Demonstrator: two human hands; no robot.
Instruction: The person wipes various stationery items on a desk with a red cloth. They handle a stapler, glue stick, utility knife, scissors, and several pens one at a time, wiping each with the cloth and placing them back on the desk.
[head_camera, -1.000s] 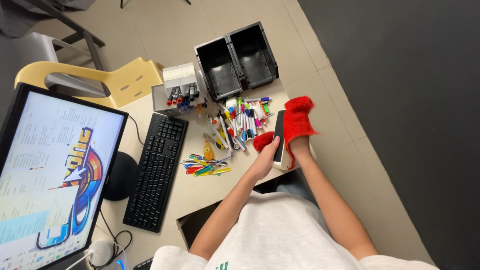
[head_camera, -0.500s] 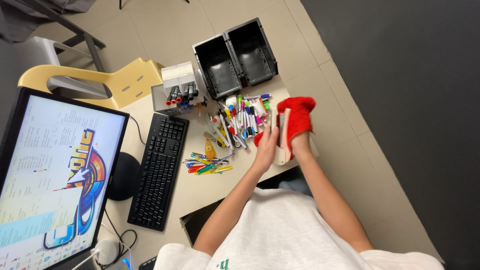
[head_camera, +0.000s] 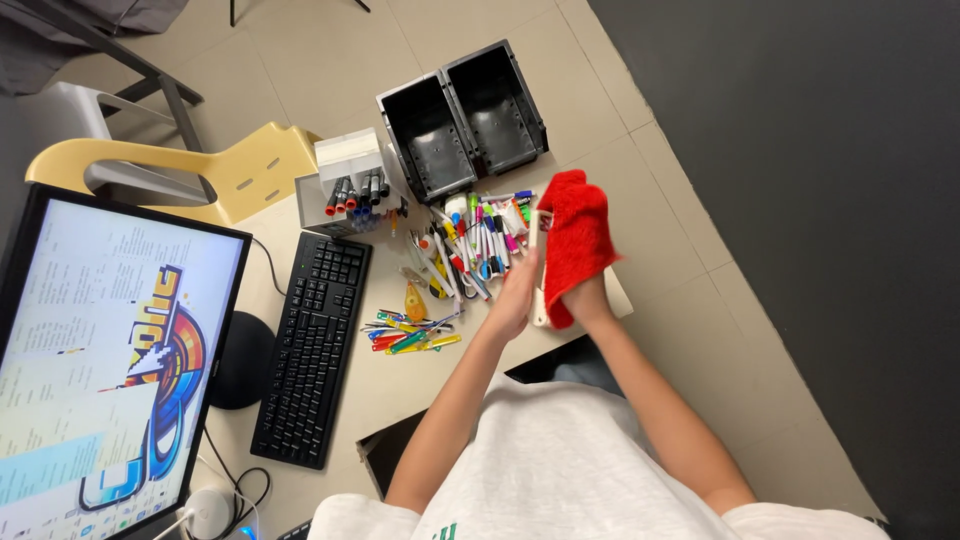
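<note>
Red fluffy cloth (head_camera: 575, 240) sits right of centre in the frame, draped over my right hand (head_camera: 585, 295) so that the hand is almost wholly covered; only the wrist shows below it. I cannot tell how those fingers lie under the fabric. Pressed against the cloth is a slim white-edged flat device (head_camera: 538, 290), now seen nearly edge-on. A second ago its dark face was turned up toward the camera; half a second ago it was already tipping; now it stands on its side between my two hands. I read that as the device having been turned so the cloth can meet another face of it.

My left hand (head_camera: 517, 300) holds the device from the left, fingers pressed together along its edge and thumb side toward me.

Both hands are at the lower right corner of the pale surface (head_camera: 400, 385). Just above and left of them lies a loose heap of coloured pens and markers (head_camera: 470, 245), with a smaller bundle of coloured pens (head_camera: 410, 333) to the left. Two empty black plastic bins (head_camera: 462, 118) stand at the top, a black keyboard (head_camera: 312, 345) further left, and a lit monitor (head_camera: 95, 360) fills the lower left.
</note>
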